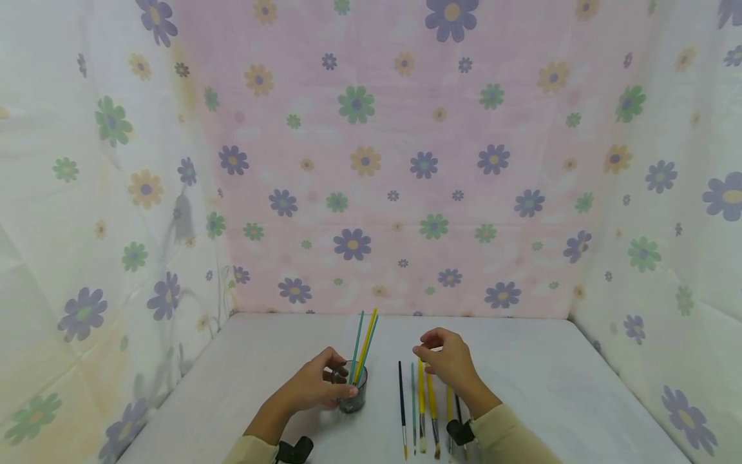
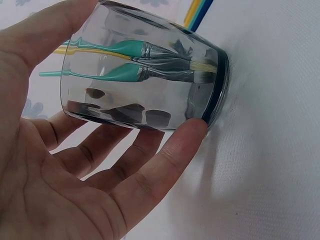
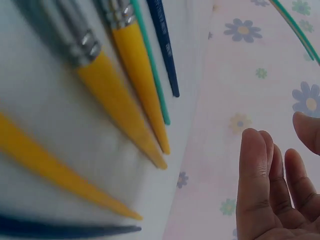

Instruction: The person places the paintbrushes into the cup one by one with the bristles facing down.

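Note:
In the head view, my left hand (image 1: 313, 386) holds a clear glass (image 1: 352, 405) around its side. Two teal paintbrushes (image 2: 122, 74) and one yellow paintbrush (image 1: 368, 338) stand in it, bristles down against the base, as the left wrist view shows. My right hand (image 1: 455, 364), fingers loosely bent and holding nothing, hovers over the handle ends of a row of paintbrushes. That row has a dark brush (image 1: 402, 399), a thin teal brush (image 1: 413, 399), yellow brushes (image 1: 431, 396) and another dark brush (image 3: 75, 231), partly hidden by the right wrist in the head view.
Everything rests on a white tabletop (image 1: 243, 361). Flower-patterned cloth (image 1: 400, 129) encloses the back and both sides. Dark wrist cameras (image 1: 460, 432) sit on both wrists, the right one over some of the brushes.

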`<action>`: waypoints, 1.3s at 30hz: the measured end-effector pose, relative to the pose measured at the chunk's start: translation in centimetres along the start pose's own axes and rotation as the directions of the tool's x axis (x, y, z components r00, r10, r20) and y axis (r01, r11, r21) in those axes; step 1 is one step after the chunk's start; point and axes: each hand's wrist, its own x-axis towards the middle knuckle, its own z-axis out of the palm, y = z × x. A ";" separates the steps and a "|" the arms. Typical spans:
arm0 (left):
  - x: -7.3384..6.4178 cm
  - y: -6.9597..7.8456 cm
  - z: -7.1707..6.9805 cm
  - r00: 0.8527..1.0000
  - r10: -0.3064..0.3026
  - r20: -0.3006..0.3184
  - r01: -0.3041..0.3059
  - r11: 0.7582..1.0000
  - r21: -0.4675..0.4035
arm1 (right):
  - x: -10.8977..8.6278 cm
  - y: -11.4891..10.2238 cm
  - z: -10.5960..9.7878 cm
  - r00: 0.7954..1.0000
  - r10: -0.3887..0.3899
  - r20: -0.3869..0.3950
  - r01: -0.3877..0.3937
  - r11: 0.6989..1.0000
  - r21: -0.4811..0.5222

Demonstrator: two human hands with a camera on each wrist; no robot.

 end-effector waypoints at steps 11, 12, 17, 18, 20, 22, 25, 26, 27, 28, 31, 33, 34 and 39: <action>0.0 -0.1 0.0 1.000 -0.004 0.001 0.004 1.000 -0.007 | -0.2 1.1 -2.4 0.998 0.060 -0.033 -0.062 0.997 -0.036; 0.0 -0.1 0.1 1.000 -0.003 0.001 0.003 1.000 -0.008 | -0.2 1.2 -2.6 0.997 0.068 -0.037 -0.070 0.997 -0.041; -0.1 0.0 0.1 1.000 -0.007 -0.002 0.007 1.000 -0.008 | -0.1 1.8 -3.4 0.994 0.094 -0.047 -0.097 0.993 -0.068; -0.1 0.0 0.1 1.000 -0.006 -0.002 0.006 1.000 -0.008 | 0.0 2.0 -3.5 0.994 0.099 -0.049 -0.102 0.992 -0.072; -0.2 0.2 0.1 1.000 -0.007 -0.002 0.007 1.000 -0.007 | -0.1 2.3 -3.8 0.993 0.108 -0.049 -0.111 0.991 -0.073; -0.2 0.3 0.1 1.000 -0.002 -0.001 0.002 1.000 -0.005 | -0.2 2.6 -4.0 0.992 0.114 -0.047 -0.117 0.990 -0.078; -0.3 0.5 0.1 1.000 -0.003 -0.001 0.003 1.000 0.003 | -0.4 3.2 -4.4 0.991 0.124 -0.046 -0.128 0.988 -0.086; -0.3 0.5 0.1 1.000 -0.002 -0.001 0.002 1.000 0.005 | -0.4 3.3 -4.6 0.991 0.127 -0.044 -0.131 0.987 -0.091; -0.3 0.5 0.1 1.000 -0.004 0.000 0.004 1.000 0.007 | -0.5 3.5 -4.8 0.991 0.129 -0.044 -0.133 0.986 -0.096; -0.3 0.6 0.1 1.000 -0.005 -0.001 0.005 1.000 0.006 | -0.5 3.7 -4.9 0.990 0.133 -0.045 -0.137 0.985 -0.102; -0.3 0.6 0.1 1.000 -0.014 -0.001 0.014 1.000 0.003 | -0.6 3.9 -5.5 0.988 0.146 -0.040 -0.149 0.983 -0.103; -0.3 0.5 0.1 1.000 -0.019 -0.001 0.019 1.000 -0.002 | -0.6 4.0 -5.8 0.987 0.158 -0.033 -0.161 0.980 -0.114; -0.3 0.5 0.1 1.000 -0.019 -0.001 0.019 1.000 -0.003 | -0.7 4.1 -6.0 0.986 0.167 -0.030 -0.169 0.978 -0.120; -0.2 0.4 0.1 1.000 -0.021 0.000 0.021 1.000 -0.005 | -0.7 4.3 -6.7 0.976 0.216 -0.022 -0.217 0.964 -0.150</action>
